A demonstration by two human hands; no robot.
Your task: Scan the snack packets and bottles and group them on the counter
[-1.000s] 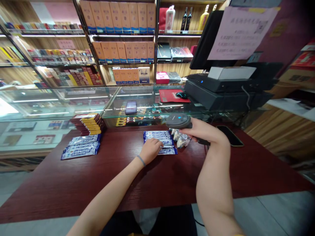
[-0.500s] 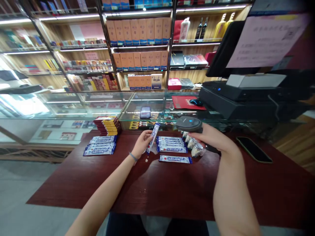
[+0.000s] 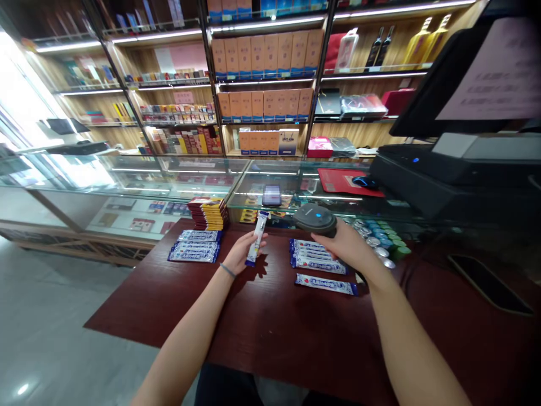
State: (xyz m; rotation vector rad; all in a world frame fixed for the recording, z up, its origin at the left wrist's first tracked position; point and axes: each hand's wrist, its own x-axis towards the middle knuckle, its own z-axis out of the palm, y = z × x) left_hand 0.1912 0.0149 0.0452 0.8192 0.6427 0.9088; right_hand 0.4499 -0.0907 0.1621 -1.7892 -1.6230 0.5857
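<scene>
My left hand [image 3: 245,252] grips a slim blue-and-white snack packet [image 3: 257,239], held tilted above the dark red table. My right hand [image 3: 344,243] is wrapped round a black barcode scanner [image 3: 315,219], its head turned left towards that packet. Below the scanner lies a row of similar packets [image 3: 319,256], overlapping one another. A single packet [image 3: 326,283] rests a little nearer to me. Over to the left, more blue-and-white packets [image 3: 195,246] lie in a group. Behind them rises a stack of red and yellow packs [image 3: 208,214].
A glass display counter [image 3: 186,175] runs behind the table [image 3: 253,321]. Several small cans [image 3: 382,239] stand right of my right hand, near a phone [image 3: 490,282]. A mouse [image 3: 366,182] sits on a red pad [image 3: 338,181] beside the black till machine [image 3: 448,175].
The packet in my left hand has turned, showing a plainer white side. The scanner has come closer to it. My view has swung left, and cans now show by my right hand.
</scene>
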